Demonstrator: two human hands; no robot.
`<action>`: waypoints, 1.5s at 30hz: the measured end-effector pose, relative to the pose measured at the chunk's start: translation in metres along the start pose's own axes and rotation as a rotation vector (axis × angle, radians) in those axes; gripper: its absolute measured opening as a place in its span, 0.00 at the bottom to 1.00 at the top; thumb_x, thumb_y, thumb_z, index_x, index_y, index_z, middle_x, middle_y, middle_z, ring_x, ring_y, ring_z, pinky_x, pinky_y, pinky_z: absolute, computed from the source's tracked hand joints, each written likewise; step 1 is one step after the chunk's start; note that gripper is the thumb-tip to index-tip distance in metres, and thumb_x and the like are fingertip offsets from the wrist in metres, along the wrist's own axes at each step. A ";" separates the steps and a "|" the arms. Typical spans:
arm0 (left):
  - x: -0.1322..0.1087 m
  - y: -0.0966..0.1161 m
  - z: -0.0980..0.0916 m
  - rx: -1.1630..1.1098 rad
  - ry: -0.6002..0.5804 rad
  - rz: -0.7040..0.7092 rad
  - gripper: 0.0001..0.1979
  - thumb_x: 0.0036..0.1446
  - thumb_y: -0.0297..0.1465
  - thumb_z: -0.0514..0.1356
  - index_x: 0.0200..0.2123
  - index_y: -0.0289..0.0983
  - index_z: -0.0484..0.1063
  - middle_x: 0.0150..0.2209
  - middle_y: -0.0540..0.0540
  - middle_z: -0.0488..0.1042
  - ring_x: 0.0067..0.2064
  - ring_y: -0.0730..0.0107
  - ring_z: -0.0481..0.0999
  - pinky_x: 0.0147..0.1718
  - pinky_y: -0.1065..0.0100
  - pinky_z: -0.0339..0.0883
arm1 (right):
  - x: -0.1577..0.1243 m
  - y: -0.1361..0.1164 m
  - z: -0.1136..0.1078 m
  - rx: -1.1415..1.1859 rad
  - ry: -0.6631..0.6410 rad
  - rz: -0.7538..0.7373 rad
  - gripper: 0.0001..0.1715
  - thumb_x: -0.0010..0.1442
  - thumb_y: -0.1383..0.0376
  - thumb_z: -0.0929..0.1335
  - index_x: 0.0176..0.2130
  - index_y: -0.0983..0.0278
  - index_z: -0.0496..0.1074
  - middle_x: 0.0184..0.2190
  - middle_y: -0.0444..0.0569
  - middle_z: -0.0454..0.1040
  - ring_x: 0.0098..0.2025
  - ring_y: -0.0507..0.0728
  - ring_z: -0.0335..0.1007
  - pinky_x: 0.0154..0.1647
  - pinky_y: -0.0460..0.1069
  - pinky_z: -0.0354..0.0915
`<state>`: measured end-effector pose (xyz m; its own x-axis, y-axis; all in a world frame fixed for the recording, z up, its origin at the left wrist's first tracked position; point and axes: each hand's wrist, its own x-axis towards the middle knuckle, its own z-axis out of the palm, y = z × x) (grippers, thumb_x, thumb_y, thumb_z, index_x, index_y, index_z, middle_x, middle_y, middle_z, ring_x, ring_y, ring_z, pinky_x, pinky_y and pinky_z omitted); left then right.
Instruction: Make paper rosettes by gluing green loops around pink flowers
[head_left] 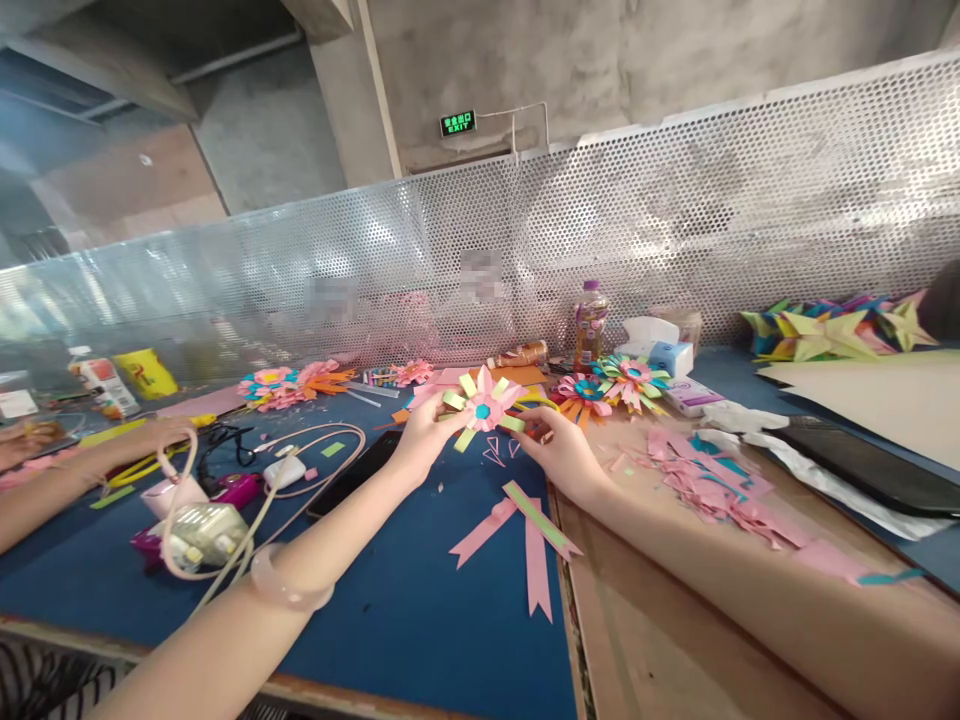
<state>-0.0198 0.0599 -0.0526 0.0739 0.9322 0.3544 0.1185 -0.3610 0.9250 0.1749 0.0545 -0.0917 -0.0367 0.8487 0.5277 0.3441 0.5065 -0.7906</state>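
Between both hands, raised over the table, is a paper flower (495, 412) with pink pointed petals, light-green strips and a blue centre. My left hand (421, 438) pinches its left side, thumb and fingers closed on the strips. On the other side, my right hand (561, 448) has curled fingers at a light-green strip on the right edge. A yellow curved handle (541, 402) shows just behind those fingers; whether they touch it I cannot tell. Below the flower lie notched pink paper strips (537, 560), one topped with light green, and small pink triangular outlines (493, 452).
Finished paper flowers (634, 382) and a drink bottle (591, 325) stand behind. Pink scraps (705, 480) and a black phone-like slab (877, 465) lie right. Left are cables (352, 430), a dark phone (360, 472) and another person's arm (112, 455).
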 end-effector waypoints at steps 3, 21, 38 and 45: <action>0.000 -0.001 0.000 -0.002 -0.001 -0.003 0.14 0.48 0.33 0.65 0.40 0.36 0.74 0.38 0.45 0.77 0.40 0.64 0.75 0.41 0.65 0.66 | 0.000 0.001 0.000 -0.004 0.004 -0.003 0.10 0.51 0.63 0.67 0.36 0.63 0.71 0.33 0.47 0.74 0.31 0.54 0.67 0.32 0.49 0.64; -0.002 0.003 0.003 -0.039 0.009 -0.040 0.13 0.46 0.33 0.65 0.38 0.36 0.74 0.37 0.44 0.77 0.40 0.61 0.76 0.41 0.64 0.66 | -0.001 -0.001 -0.001 0.015 0.000 0.018 0.10 0.52 0.61 0.67 0.35 0.62 0.71 0.32 0.47 0.74 0.31 0.54 0.67 0.32 0.49 0.63; 0.000 0.005 0.001 -0.181 -0.003 -0.190 0.13 0.45 0.31 0.66 0.36 0.35 0.72 0.34 0.46 0.75 0.35 0.66 0.75 0.32 0.68 0.68 | -0.001 0.001 0.000 0.128 0.101 0.079 0.17 0.53 0.61 0.65 0.44 0.63 0.68 0.35 0.48 0.72 0.31 0.54 0.66 0.34 0.51 0.65; -0.005 0.007 0.006 -0.195 -0.100 -0.229 0.16 0.45 0.29 0.65 0.40 0.36 0.72 0.34 0.45 0.75 0.36 0.66 0.76 0.33 0.67 0.68 | 0.000 -0.003 -0.004 0.295 0.171 0.214 0.14 0.53 0.58 0.65 0.37 0.63 0.71 0.34 0.48 0.74 0.31 0.55 0.69 0.30 0.49 0.65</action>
<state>-0.0131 0.0526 -0.0485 0.1657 0.9779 0.1274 -0.0476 -0.1211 0.9915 0.1777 0.0523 -0.0877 0.1719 0.9148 0.3654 0.0423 0.3637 -0.9305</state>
